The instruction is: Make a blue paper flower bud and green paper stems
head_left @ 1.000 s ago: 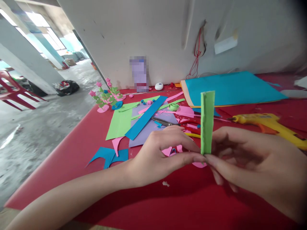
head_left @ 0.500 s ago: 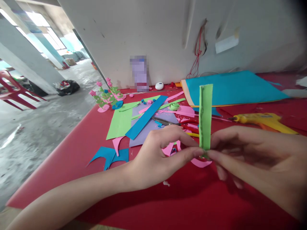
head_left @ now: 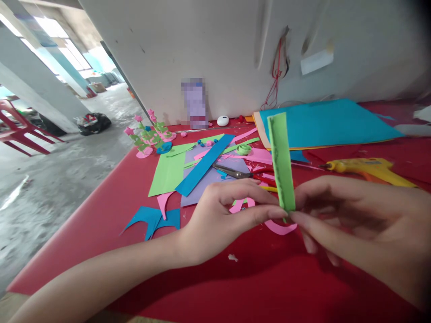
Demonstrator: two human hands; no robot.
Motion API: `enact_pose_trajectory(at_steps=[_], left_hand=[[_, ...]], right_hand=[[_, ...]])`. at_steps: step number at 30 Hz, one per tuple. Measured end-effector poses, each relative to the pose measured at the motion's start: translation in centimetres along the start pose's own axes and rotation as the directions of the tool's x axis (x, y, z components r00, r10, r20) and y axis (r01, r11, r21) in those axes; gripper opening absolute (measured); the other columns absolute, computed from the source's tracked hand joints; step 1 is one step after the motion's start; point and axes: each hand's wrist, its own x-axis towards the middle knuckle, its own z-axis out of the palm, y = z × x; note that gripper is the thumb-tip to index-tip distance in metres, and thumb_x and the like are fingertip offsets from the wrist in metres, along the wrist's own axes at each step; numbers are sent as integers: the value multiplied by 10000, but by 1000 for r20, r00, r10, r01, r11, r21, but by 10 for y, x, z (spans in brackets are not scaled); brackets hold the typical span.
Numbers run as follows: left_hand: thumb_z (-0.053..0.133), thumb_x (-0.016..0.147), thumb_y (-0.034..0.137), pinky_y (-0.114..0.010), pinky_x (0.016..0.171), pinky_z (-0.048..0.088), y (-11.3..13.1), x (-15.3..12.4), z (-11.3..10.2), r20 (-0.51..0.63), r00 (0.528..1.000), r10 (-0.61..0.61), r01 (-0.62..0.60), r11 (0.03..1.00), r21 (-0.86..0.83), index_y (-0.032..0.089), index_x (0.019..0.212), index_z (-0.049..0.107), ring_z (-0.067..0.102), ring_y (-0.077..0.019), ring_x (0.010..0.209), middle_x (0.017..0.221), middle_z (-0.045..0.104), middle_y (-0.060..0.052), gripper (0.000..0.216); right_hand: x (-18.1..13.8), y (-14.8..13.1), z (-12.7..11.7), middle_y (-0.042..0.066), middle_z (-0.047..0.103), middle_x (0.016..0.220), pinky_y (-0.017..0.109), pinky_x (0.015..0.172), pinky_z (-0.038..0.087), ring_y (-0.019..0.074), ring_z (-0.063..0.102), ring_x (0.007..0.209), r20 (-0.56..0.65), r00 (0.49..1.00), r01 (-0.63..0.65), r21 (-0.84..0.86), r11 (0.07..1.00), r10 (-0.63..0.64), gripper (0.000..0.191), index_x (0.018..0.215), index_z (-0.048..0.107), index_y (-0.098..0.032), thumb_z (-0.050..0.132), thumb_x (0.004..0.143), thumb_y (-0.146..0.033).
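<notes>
A folded green paper strip (head_left: pixel 282 161) stands nearly upright between my two hands, its top leaning left. One long edge of it looks rough and uneven. My left hand (head_left: pixel 229 215) pinches the strip's lower end between thumb and fingers. From the other side my right hand (head_left: pixel 350 224) grips the same end, thumb tip close to the left thumb. Scissors (head_left: pixel 232 172) with red handles lie behind the hands, partly covered by paper scraps. A curled green paper strip (head_left: pixel 244 149) and a blue paper strip (head_left: pixel 205 163) rest beyond them.
A yellow glue gun (head_left: pixel 370 169) lies at the right. Blue sheets (head_left: pixel 330 125) are stacked at the back. Paper flowers (head_left: pixel 148 139) stand at the far left, near the red table's (head_left: pixel 84 215) edge. Blue offcuts (head_left: pixel 153 220) lie left; a white case (head_left: pixel 222 120) sits by the wall.
The upper end of the green strip has tipped to the left. Both hands keep their pinch on its lower end, nearly in place.
</notes>
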Motion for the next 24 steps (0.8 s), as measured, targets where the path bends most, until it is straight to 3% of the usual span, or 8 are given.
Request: enact_pose_trajectory(at_steps=[5,11,24], left_hand=[[673,734,134,-193,722,545,-1,1,-1,3,997,82,-82,996,-22,183,738,702,653,-119,758,778,714,2,57],[678,724,102,-198,708,554,-3,-1,-1,-23,997,76,-77,996,-36,202,760,709,657,-119,753,770,717,10,111],[651,753,107,-195,683,545,-4,-1,0,-19,997,78,-78,997,1,191,790,689,647,-112,730,762,702,0,99]], right_hand=[[-2,-2,1,-87,565,370,181,236,429,142,553,301,-106,993,-55,-4,998,54,25,645,618,-347,642,646,-342],[0,3,-1,-94,584,378,168,225,428,119,515,244,-12,1000,9,-5,1000,-9,24,721,631,-357,633,699,-348],[-2,5,-4,-108,603,407,148,239,431,112,535,263,-4,1000,16,1,1000,-16,79,766,626,-382,656,704,-343]])
